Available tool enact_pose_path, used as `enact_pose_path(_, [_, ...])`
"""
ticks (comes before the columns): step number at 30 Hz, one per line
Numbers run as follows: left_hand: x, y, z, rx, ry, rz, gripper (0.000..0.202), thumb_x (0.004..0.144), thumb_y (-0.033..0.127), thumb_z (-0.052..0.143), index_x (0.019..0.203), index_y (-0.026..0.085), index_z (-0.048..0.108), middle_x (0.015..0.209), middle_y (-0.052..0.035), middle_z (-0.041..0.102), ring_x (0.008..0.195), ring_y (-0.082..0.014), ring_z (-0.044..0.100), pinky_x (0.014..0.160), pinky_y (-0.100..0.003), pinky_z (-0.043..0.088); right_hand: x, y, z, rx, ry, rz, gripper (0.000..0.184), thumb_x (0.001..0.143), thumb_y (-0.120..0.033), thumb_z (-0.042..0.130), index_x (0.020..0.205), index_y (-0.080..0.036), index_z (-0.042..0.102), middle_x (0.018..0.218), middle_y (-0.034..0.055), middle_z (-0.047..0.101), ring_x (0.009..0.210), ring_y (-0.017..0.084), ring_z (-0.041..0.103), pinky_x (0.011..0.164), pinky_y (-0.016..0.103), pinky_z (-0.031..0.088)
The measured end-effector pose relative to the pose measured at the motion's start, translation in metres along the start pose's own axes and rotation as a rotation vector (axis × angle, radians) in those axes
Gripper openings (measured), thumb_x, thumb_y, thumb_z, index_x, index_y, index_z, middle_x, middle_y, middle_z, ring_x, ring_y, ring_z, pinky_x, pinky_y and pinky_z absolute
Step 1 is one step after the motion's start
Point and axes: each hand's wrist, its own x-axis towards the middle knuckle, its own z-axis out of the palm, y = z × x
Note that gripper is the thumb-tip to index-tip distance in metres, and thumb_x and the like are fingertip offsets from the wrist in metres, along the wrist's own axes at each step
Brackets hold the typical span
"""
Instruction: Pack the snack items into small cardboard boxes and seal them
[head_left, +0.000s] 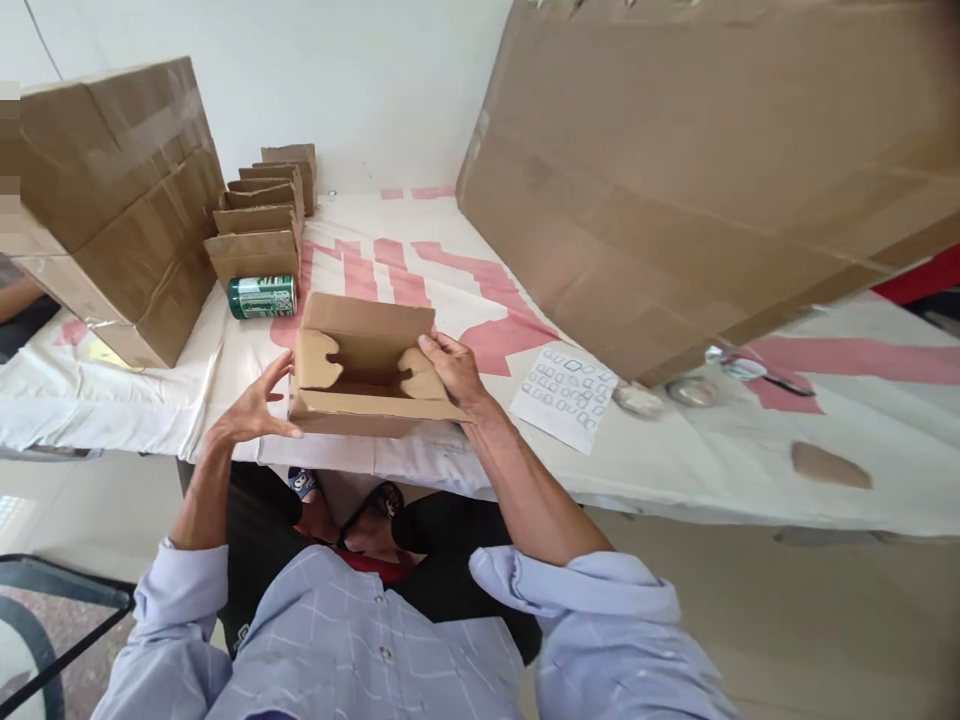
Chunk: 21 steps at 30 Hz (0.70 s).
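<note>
A small brown cardboard box (367, 403) sits at the table's front edge, its top open and two notched side flaps folded inward. My right hand (456, 372) grips its right end, thumb over the right flap and fingers behind it. At the left end, my left hand (259, 405) has fingers and thumb spread apart close to the box wall; whether the tips touch it I cannot tell. Behind the box a green can (262, 297) lies on its side, in front of a row of several small cardboard boxes (255, 245).
Large taped cardboard panels stand at left (135, 200) and right (712, 170). On the white-covered table (675, 460) lie a sheet with drawn shapes (566, 398), a magnifying glass (769, 375), two small wrapped items and a brown scrap (831, 466). Another person's arm shows at far left.
</note>
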Motion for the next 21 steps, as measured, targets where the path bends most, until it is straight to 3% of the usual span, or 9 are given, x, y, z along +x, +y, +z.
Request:
enact_pose_path(3, [-0.002,0.029,0.031,0.075,0.028,0.058,0.138,0.061,0.057,0.107,0.178,0.033,0.037,0.18,-0.0215,0.038,0.165,-0.0509,0.039,0.12,-0.067,0.053,-0.001,0.008,-0.016,0.034,-0.031,0.044,0.066,0.068,-0.083,0.089,0.093,-0.026,0.068,0.08,-0.0014,0.071,0.07,0.018,0.067,0.062,0.03,0.055])
enact_pose_path(6, [-0.002,0.058,0.052,0.139,0.081,0.138,0.134,0.064,0.052,0.106,0.178,0.031,0.039,0.171,-0.0194,0.047,0.16,-0.0484,0.044,0.126,-0.067,0.048,-0.003,0.009,-0.025,0.053,-0.049,0.055,0.07,0.064,-0.085,0.09,0.093,-0.026,0.068,0.081,-0.002,0.073,0.073,0.018,0.071,0.064,0.03,0.058])
enact_pose_path(9, [-0.008,0.067,0.059,0.124,0.166,0.136,0.13,0.058,0.05,0.108,0.172,0.029,0.049,0.166,-0.0171,0.053,0.157,-0.0481,0.047,0.13,-0.066,0.044,-0.012,-0.002,-0.02,0.04,-0.019,0.053,0.07,0.064,-0.086,0.09,0.09,-0.026,0.069,0.08,-0.0004,0.075,0.075,0.021,0.074,0.065,0.032,0.059])
enact_pose_path(12, [-0.021,0.047,0.051,-0.151,0.3,0.047,0.113,0.057,0.05,0.108,0.159,0.026,0.065,0.156,-0.0143,0.065,0.149,-0.0467,0.057,0.122,-0.057,0.055,-0.031,-0.026,-0.003,0.039,-0.031,0.029,0.069,0.071,-0.09,0.085,0.089,-0.024,0.075,0.082,0.0047,0.079,0.081,0.025,0.077,0.069,0.035,0.062])
enact_pose_path(14, [-0.032,0.023,0.043,-0.498,0.41,-0.065,0.091,0.059,0.052,0.105,0.14,0.02,0.077,0.132,-0.0132,0.079,0.135,-0.0449,0.069,0.112,-0.051,0.062,-0.046,-0.045,0.015,0.086,-0.114,-0.024,0.072,0.079,-0.092,0.078,0.097,-0.022,0.081,0.091,0.0083,0.083,0.091,0.027,0.079,0.079,0.038,0.065])
enact_pose_path(16, [-0.041,0.002,0.037,-0.827,0.617,-0.158,0.072,0.056,0.053,0.104,0.116,0.018,0.082,0.109,-0.0119,0.084,0.122,-0.0424,0.077,0.108,-0.049,0.064,-0.062,-0.064,0.033,0.101,-0.223,-0.091,0.076,0.083,-0.094,0.074,0.106,-0.022,0.085,0.1,0.0089,0.085,0.098,0.026,0.079,0.086,0.039,0.065])
enact_pose_path(19, [-0.052,-0.016,0.039,-0.921,0.701,-0.191,0.061,0.071,0.064,0.094,0.111,0.02,0.081,0.106,-0.0107,0.085,0.115,-0.0371,0.08,0.109,-0.05,0.064,-0.081,-0.083,0.056,0.087,-0.367,-0.17,0.079,0.087,-0.094,0.07,0.118,-0.023,0.087,0.112,0.0081,0.085,0.106,0.025,0.077,0.09,0.038,0.065])
enact_pose_path(21, [-0.056,-0.02,0.044,-0.954,0.725,-0.211,0.063,0.073,0.066,0.092,0.113,0.019,0.08,0.106,-0.0111,0.085,0.115,-0.0371,0.08,0.11,-0.051,0.063,-0.089,-0.088,0.065,0.067,-0.423,-0.198,0.081,0.091,-0.094,0.066,0.124,-0.023,0.087,0.115,0.0081,0.085,0.11,0.026,0.076,0.092,0.039,0.064])
